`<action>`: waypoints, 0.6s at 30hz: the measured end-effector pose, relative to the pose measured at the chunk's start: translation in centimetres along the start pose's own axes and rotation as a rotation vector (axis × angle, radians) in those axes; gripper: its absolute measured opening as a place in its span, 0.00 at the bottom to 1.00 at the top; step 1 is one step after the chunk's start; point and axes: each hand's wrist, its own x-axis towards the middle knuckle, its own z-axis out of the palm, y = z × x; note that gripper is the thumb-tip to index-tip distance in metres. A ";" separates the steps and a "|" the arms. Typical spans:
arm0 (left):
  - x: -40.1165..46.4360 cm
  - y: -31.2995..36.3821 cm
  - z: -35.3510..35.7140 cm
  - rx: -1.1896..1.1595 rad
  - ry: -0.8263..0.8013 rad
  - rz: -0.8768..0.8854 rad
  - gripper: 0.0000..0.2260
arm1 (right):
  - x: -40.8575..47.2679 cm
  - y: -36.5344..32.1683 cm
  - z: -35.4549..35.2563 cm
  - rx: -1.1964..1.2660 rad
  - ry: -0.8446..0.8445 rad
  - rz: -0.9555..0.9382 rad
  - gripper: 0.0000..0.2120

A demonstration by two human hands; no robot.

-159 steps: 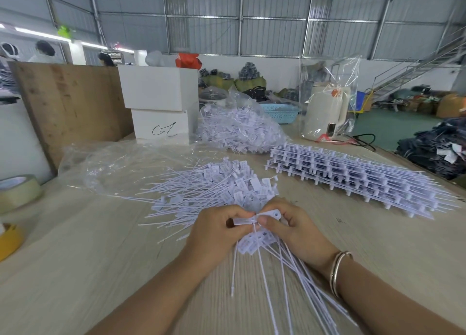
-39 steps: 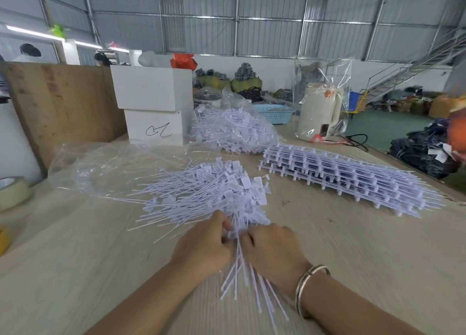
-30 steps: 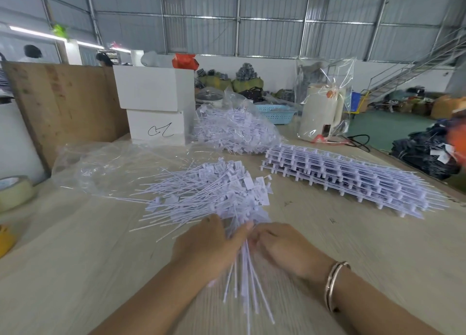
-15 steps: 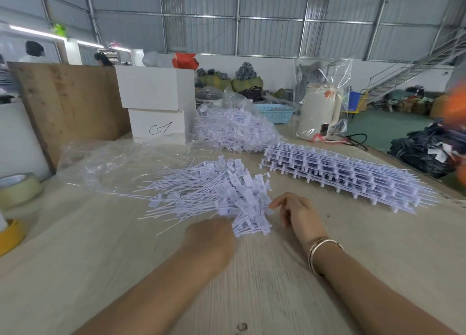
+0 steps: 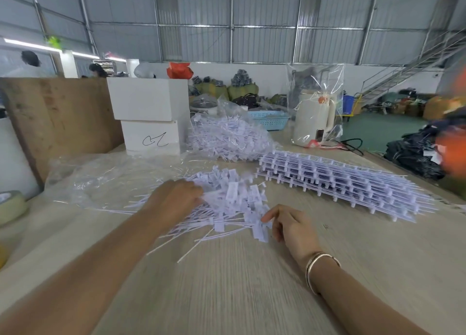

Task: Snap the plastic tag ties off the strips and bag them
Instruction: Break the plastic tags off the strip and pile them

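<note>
Wooden table (image 5: 252,291) in warehouse. Snapped bundle now dropped onto loose tag ties (image 5: 227,203); left hand (image 5: 176,198) rested on pile, grip unclear; right hand (image 5: 290,226) relaxed, empty. Uncut strips (image 5: 340,183) waited right; bagging pending.

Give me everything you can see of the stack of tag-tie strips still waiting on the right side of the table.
The stack of white plastic tag-tie strips lies flat on the pale wooden table, right of the loose pile of snapped-off white ties and apart from it. Several comb-like strips are layered, with rows of small rectangular tag heads and thin tails pointing toward the far right edge. The stack runs diagonally away from the clear bag of ties. Neither the left hand nor the right hand touches it.
</note>
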 end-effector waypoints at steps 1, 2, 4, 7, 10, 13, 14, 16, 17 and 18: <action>0.2 -0.2 0.8 0.002 -0.032 -0.002 0.13 | 0.1 0.1 0.0 -0.003 -0.004 0.001 0.20; 0.2 -0.3 1.6 -0.025 -0.045 -0.018 0.15 | 0.2 0.1 0.0 -0.002 -0.007 0.003 0.20; -0.3 -0.2 2.9 -0.143 -0.023 -0.085 0.17 | 0.2 0.0 0.0 0.006 -0.014 0.005 0.20; -0.6 0.4 3.0 -0.261 0.032 -0.183 0.21 | 0.2 -0.1 -0.1 0.024 -0.027 0.010 0.19; -1.2 1.3 2.3 -0.323 0.108 -0.182 0.24 | 0.1 -0.1 -0.1 0.031 -0.038 0.012 0.19; -1.9 3.2 2.3 -0.327 -0.014 -0.032 0.35 | -0.1 -0.1 0.0 0.031 -0.044 0.012 0.19; -2.0 3.8 2.6 -0.279 -0.064 -0.014 0.38 | -0.2 -0.1 0.0 0.036 -0.045 0.014 0.18; -1.5 4.0 3.4 -0.209 -0.094 -0.046 0.37 | -0.3 -0.2 0.0 0.044 -0.052 0.010 0.18; -1.1 3.7 3.6 -0.195 -0.093 -0.066 0.36 | -0.3 -0.2 0.0 0.043 -0.052 0.009 0.17; -0.8 3.4 3.7 -0.187 -0.098 -0.075 0.35 | -0.3 -0.1 0.0 0.040 -0.050 0.013 0.16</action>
